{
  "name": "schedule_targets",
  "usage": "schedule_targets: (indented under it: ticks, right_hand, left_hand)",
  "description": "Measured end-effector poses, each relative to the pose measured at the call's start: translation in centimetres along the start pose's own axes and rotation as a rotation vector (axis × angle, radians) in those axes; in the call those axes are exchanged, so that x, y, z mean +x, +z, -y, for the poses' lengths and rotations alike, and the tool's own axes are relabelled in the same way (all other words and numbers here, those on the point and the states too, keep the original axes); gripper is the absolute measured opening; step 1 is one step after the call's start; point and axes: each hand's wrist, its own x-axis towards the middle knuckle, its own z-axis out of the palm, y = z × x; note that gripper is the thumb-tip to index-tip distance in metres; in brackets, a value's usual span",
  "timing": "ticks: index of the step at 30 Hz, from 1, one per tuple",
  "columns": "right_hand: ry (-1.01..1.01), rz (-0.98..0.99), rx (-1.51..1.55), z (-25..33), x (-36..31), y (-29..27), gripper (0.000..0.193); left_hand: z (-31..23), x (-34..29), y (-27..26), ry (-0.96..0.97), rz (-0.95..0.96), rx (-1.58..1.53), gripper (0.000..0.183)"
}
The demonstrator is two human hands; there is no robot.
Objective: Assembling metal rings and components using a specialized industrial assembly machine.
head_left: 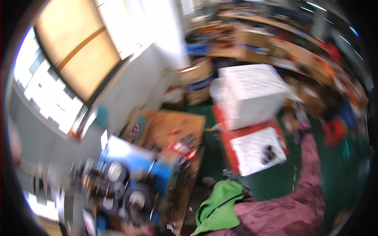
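Observation:
My right arm, in a mauve sleeve (305,173), reaches forward along the right side of a stack of white foam trays (256,98). My right hand (301,118) is at the sleeve's end, close to the stack's right edge; motion smears its fingers, and any hold is unreadable. A single white tray (252,147) lies in front of the stack, with small dark round parts (269,154) on it. Both rest on a red base (225,137). I cannot pick out my left hand; blurred pinkish patches at the lower edge are too unclear to name.
At left, a wooden bench (177,122) carries a blue-panelled machine with dark wheels (138,200) and a box with red lit digits (136,128). Cardboard boxes (258,39) and long tables stand farther back. The floor (260,188) is green.

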Motion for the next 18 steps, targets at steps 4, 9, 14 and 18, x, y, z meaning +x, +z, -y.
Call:
schedule_targets:
  ticks: [4,9,14,18]
  right_hand:
    - [0.431,0.537,1.022,21.3,2.3,8.3,0.034]
    - [-0.086,1.166,1.047,42.6,-1.2,18.0,0.027]
    - [-0.455,1.51,1.0,55.4,-3.5,20.4,0.024]
    - [-0.526,1.599,1.089,60.6,-3.2,20.3,0.024]
  left_hand:
    - [-0.2,-0.5,-1.5,-0.064,-0.051,-0.113,0.016]
    - [1.7,-1.1,-1.4,-0.164,-0.156,-0.101,0.019]
    - [1.4,-1.6,-1.4,-0.209,-0.234,-0.245,0.019]
    - [0.9,-1.2,-0.1,-0.186,-0.222,-0.142,0.019]
